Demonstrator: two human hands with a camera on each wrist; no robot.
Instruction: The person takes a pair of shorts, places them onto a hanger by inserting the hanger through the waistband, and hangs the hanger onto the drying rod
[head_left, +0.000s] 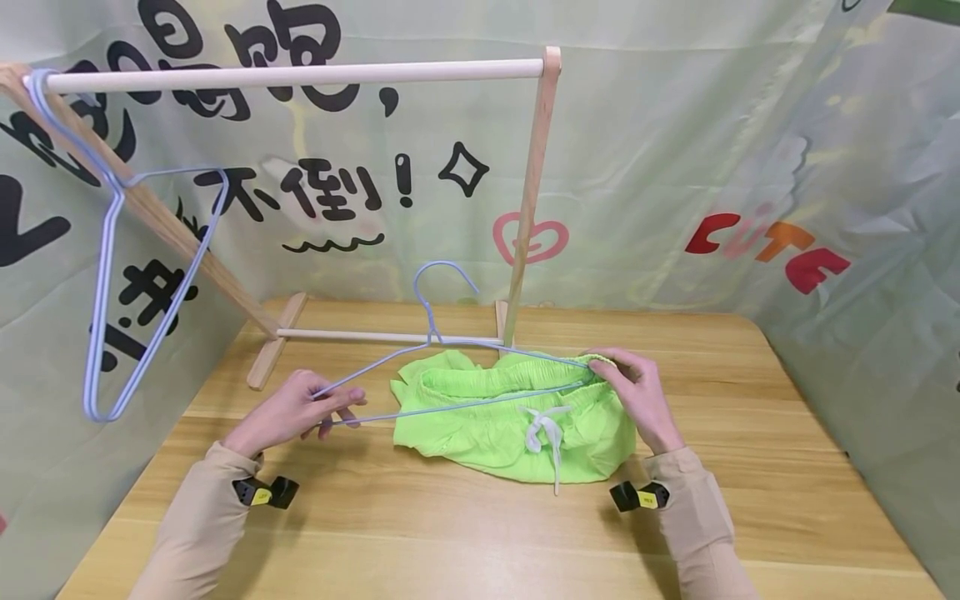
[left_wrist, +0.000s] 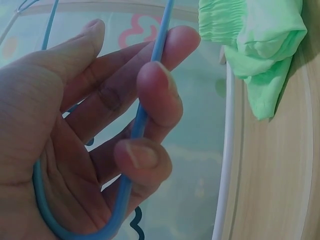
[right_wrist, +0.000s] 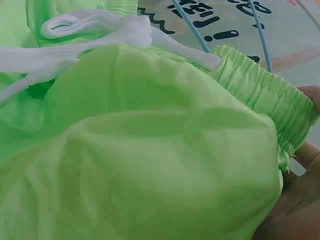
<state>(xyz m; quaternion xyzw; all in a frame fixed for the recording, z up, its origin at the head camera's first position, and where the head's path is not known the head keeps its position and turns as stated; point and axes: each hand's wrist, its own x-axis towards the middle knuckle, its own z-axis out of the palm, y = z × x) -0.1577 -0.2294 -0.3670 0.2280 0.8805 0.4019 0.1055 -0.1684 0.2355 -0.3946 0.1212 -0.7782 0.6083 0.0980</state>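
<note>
Fingers (left_wrist: 155, 95) curled round hanger (left_wrist: 140, 125)

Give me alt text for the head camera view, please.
A person's left hand grips one end of a blue hanger while the right hand holds the waistband of green shorts over its other end, on a wooden table.

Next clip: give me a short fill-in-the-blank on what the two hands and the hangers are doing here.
1. The left hand grips one end of the blue ____, which reaches into the green shorts.
2. The right hand pinches the shorts at their elastic ____.
3. A second hanger hangs from the wooden ____ at the left.
4. The white drawstring on the shorts is tied in a ____.

Missing words: hanger; waistband; rack; bow
</note>
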